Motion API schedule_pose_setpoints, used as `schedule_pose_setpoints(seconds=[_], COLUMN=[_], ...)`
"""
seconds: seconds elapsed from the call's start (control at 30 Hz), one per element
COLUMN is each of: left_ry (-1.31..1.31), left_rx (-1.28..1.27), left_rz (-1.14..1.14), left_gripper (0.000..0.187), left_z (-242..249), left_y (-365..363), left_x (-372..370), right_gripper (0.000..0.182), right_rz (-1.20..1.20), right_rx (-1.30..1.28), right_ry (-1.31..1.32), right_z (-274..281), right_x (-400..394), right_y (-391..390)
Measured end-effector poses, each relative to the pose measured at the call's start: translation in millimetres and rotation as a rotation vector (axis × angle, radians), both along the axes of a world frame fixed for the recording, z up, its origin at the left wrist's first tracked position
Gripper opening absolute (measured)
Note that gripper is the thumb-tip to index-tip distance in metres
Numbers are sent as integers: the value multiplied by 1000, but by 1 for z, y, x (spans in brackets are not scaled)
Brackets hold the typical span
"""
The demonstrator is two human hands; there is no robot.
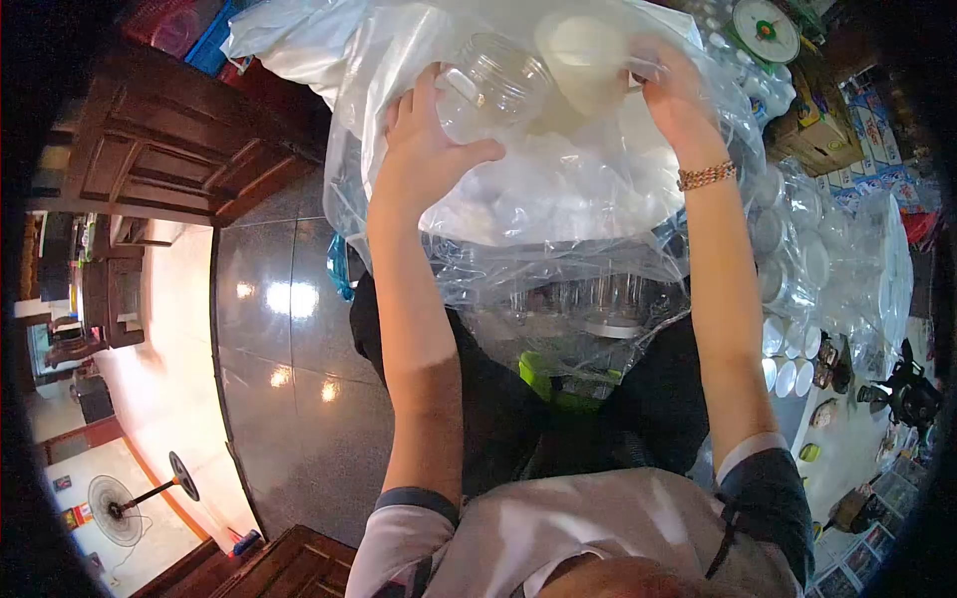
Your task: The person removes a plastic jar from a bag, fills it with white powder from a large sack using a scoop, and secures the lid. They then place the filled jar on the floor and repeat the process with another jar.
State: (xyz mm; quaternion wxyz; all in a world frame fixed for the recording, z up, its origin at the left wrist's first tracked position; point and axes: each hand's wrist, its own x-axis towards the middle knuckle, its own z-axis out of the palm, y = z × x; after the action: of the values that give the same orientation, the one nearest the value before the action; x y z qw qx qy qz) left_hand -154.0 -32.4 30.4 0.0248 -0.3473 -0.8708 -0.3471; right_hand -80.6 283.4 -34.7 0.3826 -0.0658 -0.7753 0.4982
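Note:
A large clear plastic bag (558, 194) lies across the lap and reaches away from the body. Inside or on it, near the top, is a clear round jar (495, 85). To the jar's right shows a round whitish piece (583, 62), perhaps a lid or another jar. My left hand (424, 145) is at the jar's left side, fingers spread and thumb out. At the right of the whitish piece, my right hand (678, 90) has its fingers bent, partly behind the plastic; what they hold, if anything, is hidden.
More clear jars in plastic wrap (797, 239) stand on the right. Farther right are white lids (788, 376) and boxes (867, 130). A round dial scale (766, 30) is at the top right. Dark tiled floor (299, 389), wooden doors (150, 140) and a fan (117, 509) lie left.

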Motion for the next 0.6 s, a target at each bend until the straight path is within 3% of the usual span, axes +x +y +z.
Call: schedule_pose_setpoints(seconds=[0.13,0.2,0.27,0.33,0.43,0.47,0.53,0.6], left_ry=[10,8,-11,-12,2,9,7,3], left_rx=[3,12,29,9,-55,-81,-36,-18], left_rz=[-30,-45,-69,-70,-74,-75,-81,-75], left_gripper=[105,106,105,105,108,110,103,100], left_z=[-5,-9,-15,-16,-19,-20,-24,-24], left_y=[1,4,5,6,8,9,10,11], left_x=[4,2,0,2,3,4,5,6], right_gripper=[18,37,49,43,34,31,28,29], right_rz=[-334,126,398,499,319,168,-166,-54], right_rx=[964,23,-514,-635,-358,122,1082,646], right_ry=[-33,0,70,170,146,-144,-708,-616], right_z=[20,11,3,-4,-11,-7,54,90], right_x=[13,5,-2,-7,-14,-11,15,27], right_y=[-3,-8,-10,-11,-34,-36,-67,-91])
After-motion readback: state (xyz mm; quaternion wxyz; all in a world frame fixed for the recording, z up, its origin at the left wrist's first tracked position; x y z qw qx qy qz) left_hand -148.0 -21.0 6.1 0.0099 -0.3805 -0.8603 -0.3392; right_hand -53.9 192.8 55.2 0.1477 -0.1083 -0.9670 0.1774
